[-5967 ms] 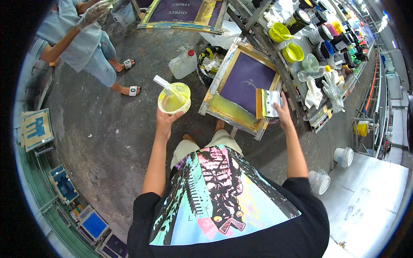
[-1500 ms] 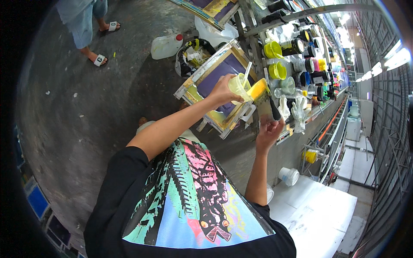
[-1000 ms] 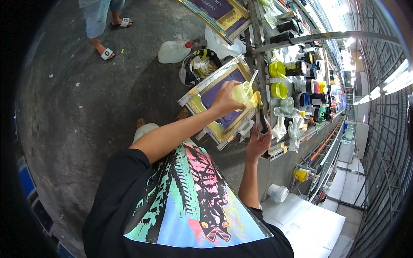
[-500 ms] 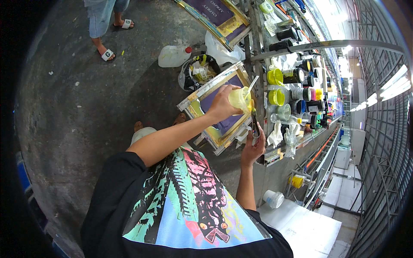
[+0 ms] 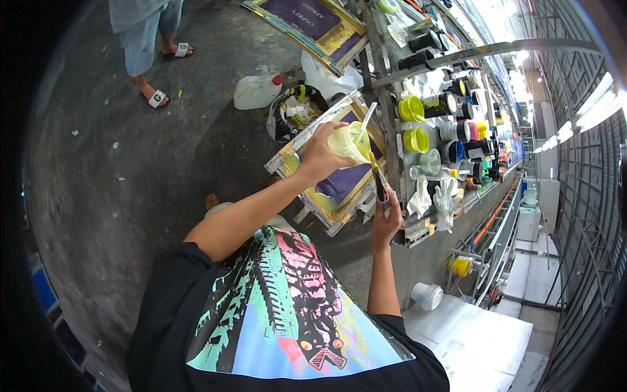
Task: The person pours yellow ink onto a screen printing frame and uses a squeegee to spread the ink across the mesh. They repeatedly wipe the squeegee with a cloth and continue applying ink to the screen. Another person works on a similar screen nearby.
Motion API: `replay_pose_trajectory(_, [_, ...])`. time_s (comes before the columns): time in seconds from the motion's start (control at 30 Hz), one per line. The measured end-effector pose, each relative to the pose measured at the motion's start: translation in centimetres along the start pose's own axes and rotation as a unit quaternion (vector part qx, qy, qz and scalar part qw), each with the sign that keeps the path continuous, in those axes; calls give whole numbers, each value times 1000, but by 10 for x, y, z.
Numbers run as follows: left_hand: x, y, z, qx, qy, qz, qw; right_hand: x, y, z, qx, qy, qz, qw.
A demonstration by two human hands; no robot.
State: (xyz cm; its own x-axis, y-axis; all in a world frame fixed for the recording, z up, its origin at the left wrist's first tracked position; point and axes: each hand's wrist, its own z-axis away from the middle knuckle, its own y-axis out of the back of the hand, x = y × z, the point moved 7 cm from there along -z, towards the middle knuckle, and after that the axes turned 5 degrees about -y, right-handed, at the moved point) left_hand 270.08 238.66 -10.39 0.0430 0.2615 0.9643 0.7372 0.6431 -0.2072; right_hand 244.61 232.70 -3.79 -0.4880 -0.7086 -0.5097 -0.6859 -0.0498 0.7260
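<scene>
My left hand (image 5: 320, 155) is closed around a translucent pale-yellow plastic tub (image 5: 343, 144), which tilts to the right. A white stick (image 5: 367, 118) pokes up out of it. In my right hand (image 5: 386, 220) is a dark-handled scraper (image 5: 380, 185), its yellow-smeared end close to the tub's rim; whether they touch I cannot tell. Below both hands leans a screen-printing frame (image 5: 273, 163) with purple mesh and yellow ink along its sides. The ink inside the tub is mostly hidden.
To the right runs a bench crowded with ink tubs, including a bright yellow tub (image 5: 415, 140) and black jars. A white jug (image 5: 256, 93) and a lined waste bin (image 5: 279, 117) stand on the floor. Another frame (image 5: 307, 26) leans farther off. A person in sandals (image 5: 157, 98) stands at upper left.
The tub and my left hand have shifted slightly left in the picture, as has the surrounding view. The scraper now stands more plainly in sight between my right hand and the tub.
</scene>
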Motion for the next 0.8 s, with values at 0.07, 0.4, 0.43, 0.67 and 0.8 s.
replay_pose_trajectory(0.07, [2, 0, 1, 2, -1, -5, 1000, 4, 3, 0, -1, -18, -7, 1000])
replay_pose_trajectory(0.4, [-14, -10, 7, 21, 26, -4, 999, 21, 16, -10, -20, 38, 65, 997])
replay_pose_trajectory(0.43, [-20, -11, 8, 25, 42, 15, 999, 22, 16, -11, -14, 42, 76, 996])
replay_pose_trajectory(0.67, [-64, -19, 4, -41, 53, -75, 995, 89, 22, 10, 44, -216, -192, 956])
replay_pose_trajectory(0.8, [-104, -32, 13, -107, 152, 131, 974, 89, 21, -2, 78, -284, -415, 861])
